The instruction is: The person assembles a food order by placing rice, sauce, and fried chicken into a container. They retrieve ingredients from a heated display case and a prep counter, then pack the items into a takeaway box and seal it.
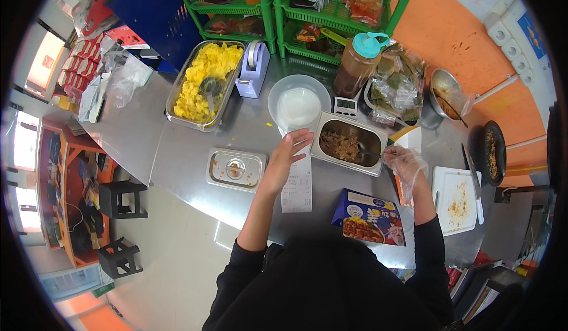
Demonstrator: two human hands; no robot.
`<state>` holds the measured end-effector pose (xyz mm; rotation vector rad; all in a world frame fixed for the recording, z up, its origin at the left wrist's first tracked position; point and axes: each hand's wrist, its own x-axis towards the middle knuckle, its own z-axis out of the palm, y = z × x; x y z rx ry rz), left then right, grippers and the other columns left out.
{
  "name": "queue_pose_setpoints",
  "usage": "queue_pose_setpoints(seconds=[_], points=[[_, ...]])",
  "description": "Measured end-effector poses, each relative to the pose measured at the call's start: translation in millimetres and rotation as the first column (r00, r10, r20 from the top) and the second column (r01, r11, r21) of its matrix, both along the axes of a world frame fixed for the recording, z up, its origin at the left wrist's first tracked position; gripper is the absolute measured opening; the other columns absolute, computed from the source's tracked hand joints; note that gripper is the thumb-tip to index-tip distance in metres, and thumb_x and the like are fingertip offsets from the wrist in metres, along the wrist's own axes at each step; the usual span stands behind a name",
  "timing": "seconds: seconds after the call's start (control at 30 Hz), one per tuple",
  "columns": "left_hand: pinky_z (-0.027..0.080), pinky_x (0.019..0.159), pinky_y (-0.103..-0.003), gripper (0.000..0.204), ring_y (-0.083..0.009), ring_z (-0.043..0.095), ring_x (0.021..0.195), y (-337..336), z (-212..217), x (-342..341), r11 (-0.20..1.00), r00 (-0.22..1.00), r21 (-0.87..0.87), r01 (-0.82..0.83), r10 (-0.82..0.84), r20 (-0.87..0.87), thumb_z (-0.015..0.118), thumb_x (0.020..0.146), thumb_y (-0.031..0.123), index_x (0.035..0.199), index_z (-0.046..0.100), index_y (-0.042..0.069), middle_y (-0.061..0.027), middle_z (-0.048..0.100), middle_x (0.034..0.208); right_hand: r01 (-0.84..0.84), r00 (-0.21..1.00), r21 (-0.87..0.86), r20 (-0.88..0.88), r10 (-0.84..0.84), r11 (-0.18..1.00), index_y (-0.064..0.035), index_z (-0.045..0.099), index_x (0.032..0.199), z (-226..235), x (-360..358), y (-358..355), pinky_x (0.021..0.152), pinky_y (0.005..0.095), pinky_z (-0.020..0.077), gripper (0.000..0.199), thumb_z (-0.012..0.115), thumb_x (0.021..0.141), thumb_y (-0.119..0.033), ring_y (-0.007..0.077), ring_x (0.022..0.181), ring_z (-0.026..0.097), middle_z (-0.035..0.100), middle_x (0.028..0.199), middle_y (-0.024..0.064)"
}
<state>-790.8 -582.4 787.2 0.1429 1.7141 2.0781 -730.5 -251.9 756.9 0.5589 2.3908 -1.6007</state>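
Note:
My left hand point(290, 151), bare, is raised with its fingers stretched out and holds nothing. It is over a long printed receipt point(297, 188), left of a steel food pan point(349, 164). Brown shredded food point(339, 146) lies in the pan. My right hand point(406, 161), in a clear plastic glove, is closed at the pan's right rim on the handle of a dark spoon point(371, 153), whose head is in the food. Behind the pan stand a translucent plastic bowl point(277, 88) and a small digital timer point(345, 106). A blue printed food box point(373, 217) lies in front.
A steel lid point(236, 169) lies to the left. A tray of yellow food point(204, 85) and a tape dispenser point(253, 70) stand behind it. A sauce bottle point(353, 70) stands at the back; a white cutting board point(454, 203) with a knife point(471, 171) is at right.

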Motion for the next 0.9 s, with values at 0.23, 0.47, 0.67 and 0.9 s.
queue_pose_setpoints(seconds=[0.23,0.47,0.67,0.9], points=[[0.034,0.101,-0.038,0.053,-0.0216,0.045,0.124,-16.0,-6.5,-2.6,0.982,0.983,-0.085,-0.167,0.158,-0.099,0.029,0.100,0.044,0.127,0.050,0.004,-0.0113,0.054,0.128,-0.097,0.994,0.086,-0.038,0.101,0.992,-0.0058,0.067,0.089,26.6,-12.5,-0.3,0.066,0.0277,0.0463,0.018,0.068,0.080,-0.021,0.0120,0.068,0.057,0.065,0.074,0.0047],[0.028,0.103,-0.037,0.041,-0.0213,0.043,0.124,-23.2,-8.3,-26.6,0.903,0.899,-0.218,-0.369,0.287,-0.332,0.039,0.098,0.035,0.125,0.051,0.006,-0.0089,0.050,0.132,-0.261,0.941,0.332,-0.120,0.315,0.907,-0.0070,0.068,0.089,60.9,-67.8,-11.1,0.067,0.0312,0.0473,0.028,0.063,0.080,-0.033,0.0193,0.070,0.061,0.064,0.074,0.0087],[0.004,0.109,-0.049,0.041,-0.0269,0.024,0.139,-19.3,-36.0,-54.0,0.811,0.930,-0.494,-0.313,0.155,-0.334,0.036,0.098,0.035,0.132,0.046,0.015,-0.0073,0.044,0.139,-0.195,0.909,0.612,-0.180,0.375,0.766,-0.0145,0.069,0.090,75.4,-119.3,-69.1,0.070,0.0383,0.0472,0.023,0.060,0.082,-0.034,0.0270,0.076,0.064,0.066,0.079,0.0104],[0.000,0.108,-0.054,0.043,-0.0273,0.016,0.142,-13.1,-29.4,-55.0,0.789,0.935,-0.534,-0.304,0.141,-0.324,0.034,0.098,0.037,0.134,0.043,0.015,-0.0050,0.042,0.141,0.073,0.786,0.924,-0.284,0.548,0.375,-0.0196,0.063,0.085,70.6,-126.5,-137.7,0.080,0.0357,0.0372,0.009,0.059,0.077,-0.023,0.0192,0.089,0.057,0.061,0.077,0.0000]])
